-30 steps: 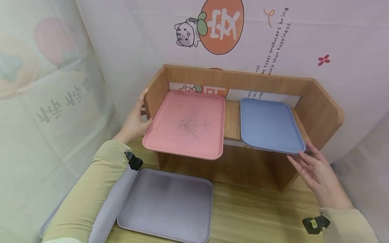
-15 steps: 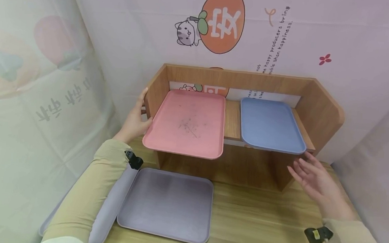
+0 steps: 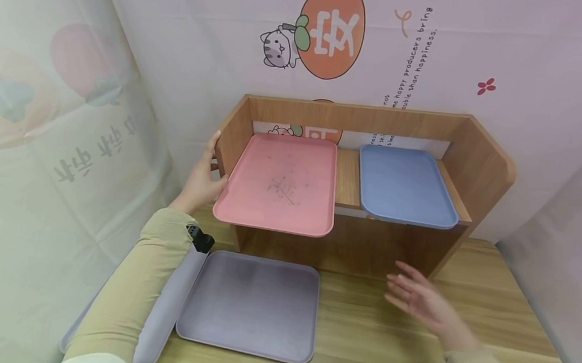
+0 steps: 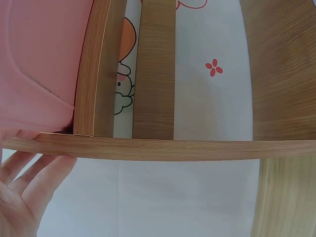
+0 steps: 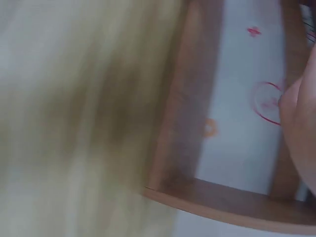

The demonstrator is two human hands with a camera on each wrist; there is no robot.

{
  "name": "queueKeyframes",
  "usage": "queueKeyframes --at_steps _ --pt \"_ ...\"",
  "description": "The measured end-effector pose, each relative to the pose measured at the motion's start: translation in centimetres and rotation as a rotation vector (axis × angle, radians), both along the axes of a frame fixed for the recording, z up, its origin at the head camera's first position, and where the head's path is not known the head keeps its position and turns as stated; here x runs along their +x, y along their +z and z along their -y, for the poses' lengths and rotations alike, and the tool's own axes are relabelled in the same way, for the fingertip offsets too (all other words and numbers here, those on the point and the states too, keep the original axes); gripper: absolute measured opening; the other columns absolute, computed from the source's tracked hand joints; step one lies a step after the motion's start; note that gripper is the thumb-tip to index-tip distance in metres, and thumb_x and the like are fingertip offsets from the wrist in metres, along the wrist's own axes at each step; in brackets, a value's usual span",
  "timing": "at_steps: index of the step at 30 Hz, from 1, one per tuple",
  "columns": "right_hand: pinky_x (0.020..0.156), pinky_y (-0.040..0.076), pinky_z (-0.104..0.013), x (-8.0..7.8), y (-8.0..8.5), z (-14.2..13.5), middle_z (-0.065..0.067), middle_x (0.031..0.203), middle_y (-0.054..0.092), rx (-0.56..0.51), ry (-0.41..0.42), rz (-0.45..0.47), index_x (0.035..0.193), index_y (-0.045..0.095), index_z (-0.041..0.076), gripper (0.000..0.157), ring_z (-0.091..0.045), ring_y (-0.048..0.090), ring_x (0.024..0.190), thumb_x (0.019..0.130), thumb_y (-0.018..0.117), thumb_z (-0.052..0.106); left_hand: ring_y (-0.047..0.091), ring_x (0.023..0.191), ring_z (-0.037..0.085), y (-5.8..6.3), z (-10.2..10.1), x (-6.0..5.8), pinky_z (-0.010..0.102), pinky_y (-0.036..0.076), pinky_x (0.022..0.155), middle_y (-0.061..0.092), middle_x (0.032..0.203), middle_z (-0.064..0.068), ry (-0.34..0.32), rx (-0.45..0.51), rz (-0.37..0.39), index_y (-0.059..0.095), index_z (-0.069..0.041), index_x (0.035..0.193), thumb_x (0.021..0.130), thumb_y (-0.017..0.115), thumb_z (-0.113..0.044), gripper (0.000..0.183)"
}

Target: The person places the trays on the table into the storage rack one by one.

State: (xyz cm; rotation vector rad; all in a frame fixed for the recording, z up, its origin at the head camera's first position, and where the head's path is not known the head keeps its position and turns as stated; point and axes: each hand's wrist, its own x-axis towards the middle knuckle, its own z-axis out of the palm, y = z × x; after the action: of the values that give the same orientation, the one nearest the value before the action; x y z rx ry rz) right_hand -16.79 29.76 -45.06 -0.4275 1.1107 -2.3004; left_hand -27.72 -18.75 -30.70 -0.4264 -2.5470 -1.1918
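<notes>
My left hand (image 3: 201, 181) grips the left side panel of a wooden shelf (image 3: 348, 180), fingers on the outside and thumb at the front edge by a pink tray (image 3: 303, 159). That tray, printed with a faint dark plant, lies on the shelf's upper board, its front jutting out. In the left wrist view the fingers (image 4: 42, 185) lie against the panel's outer face. A blue tray (image 3: 406, 185) sits at the right of the same board. Below it, my right hand (image 3: 422, 300) hangs in front of the lower opening, fingers spread and holding nothing.
A greyish-purple tray (image 3: 250, 309) lies on the wooden table (image 3: 360, 346) in front of the shelf. Another purple tray (image 3: 170, 309) lies to its left, partly hidden under my left sleeve. Printed cloth (image 3: 205, 38) hangs behind and at both sides.
My right hand has let go of the blue tray's front right corner and moved down and left, away from it. The left hand and the trays have stayed in place.
</notes>
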Motion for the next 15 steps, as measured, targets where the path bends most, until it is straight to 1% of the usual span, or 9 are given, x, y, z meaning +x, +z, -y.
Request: queueKeyframes --at_steps 2,4,7,10,13,15 --pt "0.1 0.046 -0.036 0.3 -1.4 0.8 0.0 0.116 0.057 0.057 0.028 -0.008 0.127 0.05 0.027 0.042 -0.011 0.057 0.107 0.102 0.027 0.003 0.05 0.115 0.044 0.0 0.0 0.0 0.058 0.044 0.096 0.037 0.139 0.024 0.002 -0.002 0.002 0.001 -0.04 0.15 0.086 0.06 -0.001 0.095" --pt "0.101 0.046 -0.036 0.6 -2.7 1.6 0.001 0.116 0.056 0.091 0.042 0.009 0.126 0.049 0.029 0.041 -0.011 0.056 0.109 0.102 0.028 0.004 0.05 0.115 0.044 0.0 0.0 0.0 0.058 0.044 0.096 0.037 0.139 0.024 0.002 -0.003 0.003 0.001 -0.04 0.15 0.086 0.06 -0.001 0.095" --pt "0.102 0.044 -0.038 0.8 -4.5 2.6 0.001 0.117 0.053 0.097 0.061 0.028 0.127 0.047 0.03 0.04 -0.012 0.054 0.112 0.102 0.029 0.005 0.05 0.115 0.044 -0.1 0.0 -0.1 0.058 0.044 0.096 0.037 0.139 0.024 0.002 0.0 0.002 0.001 -0.04 0.15 0.086 0.06 0.0 0.096" --pt "0.103 0.043 -0.04 1.0 -6.3 3.7 0.001 0.117 0.052 0.101 0.076 0.015 0.128 0.045 0.031 0.042 -0.014 0.054 0.113 0.102 0.028 0.004 0.05 0.115 0.044 -0.1 0.0 -0.1 0.058 0.044 0.096 0.037 0.139 0.024 0.0 -0.001 0.005 0.001 -0.04 0.15 0.086 0.06 0.0 0.096" --pt "0.101 0.045 -0.042 1.2 -7.6 4.9 0.002 0.117 0.052 0.158 0.079 -0.004 0.129 0.042 0.032 0.041 -0.014 0.055 0.112 0.102 0.03 0.004 0.05 0.115 0.044 -0.1 0.0 -0.1 0.058 0.044 0.096 0.037 0.139 0.024 0.0 -0.001 0.011 0.0 -0.041 0.15 0.087 0.06 0.0 0.096" --pt "0.098 0.047 -0.042 1.5 -8.3 6.0 0.002 0.116 0.053 0.229 0.065 0.005 0.133 0.038 0.029 0.04 -0.014 0.056 0.11 0.101 0.034 0.005 0.05 0.115 0.044 -0.1 0.0 -0.1 0.058 0.044 0.096 0.036 0.14 0.024 0.002 -0.002 0.015 0.0 -0.042 0.149 0.087 0.06 -0.001 0.096"
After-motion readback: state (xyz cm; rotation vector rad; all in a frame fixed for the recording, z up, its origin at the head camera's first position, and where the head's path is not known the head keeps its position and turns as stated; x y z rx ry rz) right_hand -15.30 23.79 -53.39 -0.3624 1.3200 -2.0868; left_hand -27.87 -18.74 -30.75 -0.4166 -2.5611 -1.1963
